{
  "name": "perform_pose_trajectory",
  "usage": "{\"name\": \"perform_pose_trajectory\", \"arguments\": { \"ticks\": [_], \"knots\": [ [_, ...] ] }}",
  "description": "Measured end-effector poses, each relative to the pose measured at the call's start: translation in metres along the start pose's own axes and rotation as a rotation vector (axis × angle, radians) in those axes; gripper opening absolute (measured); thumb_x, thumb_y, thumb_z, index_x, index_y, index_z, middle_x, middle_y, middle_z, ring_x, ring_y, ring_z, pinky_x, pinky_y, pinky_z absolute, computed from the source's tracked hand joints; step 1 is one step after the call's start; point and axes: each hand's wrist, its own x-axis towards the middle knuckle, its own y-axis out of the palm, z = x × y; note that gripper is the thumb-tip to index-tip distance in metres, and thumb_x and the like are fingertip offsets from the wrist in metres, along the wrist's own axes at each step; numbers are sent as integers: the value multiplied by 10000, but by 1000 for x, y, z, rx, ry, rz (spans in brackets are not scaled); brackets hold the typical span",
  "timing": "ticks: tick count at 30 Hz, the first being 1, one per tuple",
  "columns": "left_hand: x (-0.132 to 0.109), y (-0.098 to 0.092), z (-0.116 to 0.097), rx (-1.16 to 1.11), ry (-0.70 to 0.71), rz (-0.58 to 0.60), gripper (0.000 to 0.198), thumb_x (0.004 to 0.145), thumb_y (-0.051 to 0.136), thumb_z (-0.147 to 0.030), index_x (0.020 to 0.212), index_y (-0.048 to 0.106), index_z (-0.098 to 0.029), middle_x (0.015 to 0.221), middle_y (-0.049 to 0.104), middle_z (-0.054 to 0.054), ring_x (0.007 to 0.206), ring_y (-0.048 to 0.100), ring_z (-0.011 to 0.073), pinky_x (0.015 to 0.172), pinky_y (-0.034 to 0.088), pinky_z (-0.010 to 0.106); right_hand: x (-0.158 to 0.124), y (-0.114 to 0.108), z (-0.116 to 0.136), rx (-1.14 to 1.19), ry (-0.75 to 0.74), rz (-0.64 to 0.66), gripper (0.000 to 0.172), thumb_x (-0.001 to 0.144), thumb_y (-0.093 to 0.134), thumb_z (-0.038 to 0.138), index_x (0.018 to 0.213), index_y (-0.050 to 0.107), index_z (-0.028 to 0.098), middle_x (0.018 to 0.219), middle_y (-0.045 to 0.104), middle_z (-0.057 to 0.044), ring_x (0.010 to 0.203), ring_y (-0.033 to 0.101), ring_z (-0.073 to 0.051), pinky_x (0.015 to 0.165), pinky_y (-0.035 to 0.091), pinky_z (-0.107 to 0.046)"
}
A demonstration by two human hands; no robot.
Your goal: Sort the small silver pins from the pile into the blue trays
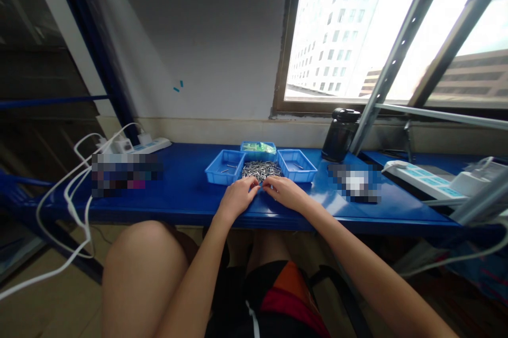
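A heap of thin, silvery screws or nails lies on the blue table, between two blue plastic bins. My left hand is at the near edge of the heap, its thumb and fingers bent together in a pinch. Close beside it, my right hand is closed in the same way, fingertips almost meeting the left ones. Whatever the fingertips hold is too small to make out. The left bin has a few small metal pieces in it, and the right bin shows a thin piece or two.
Behind the heap stands a third blue bin with a green-and-clear plastic packet. A dark bottle stands at the back right. Power strips with white cables are at the left and right. Blurred-out items lie on both sides.
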Motion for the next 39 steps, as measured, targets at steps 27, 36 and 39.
{"name": "perform_pose_trajectory", "arguments": {
  "ticks": [27, 36, 39],
  "knots": [
    [-12, -11, -1, 273, -218, -309, 351, 895, 339, -388, 1120, 545, -215, 1149, 536, 79, 821, 606, 186, 633, 437, 245, -23, 2, -1, 29, 177, -88, 92, 829, 482, 196, 813, 571, 181, 778, 572, -15, 671, 511, -119, 637, 380, -226],
    [-3, -8, -13, 88, 125, -152, 235, 879, 380, -330, 904, 583, -213, 900, 619, 25, 781, 588, 149, 678, 426, 232, -13, -6, 3, 169, 199, -30, 94, 811, 497, 178, 806, 590, 174, 686, 596, 1, 620, 531, -118, 596, 387, -213],
    [3, 1, -6, 10, 98, -61, 212, 851, 431, -312, 915, 597, -197, 922, 639, 40, 831, 594, 168, 716, 434, 244, -10, -2, 3, 157, 190, -48, 100, 825, 495, 180, 817, 594, 174, 737, 618, -14, 673, 551, -129, 631, 397, -221]
  ]
}}
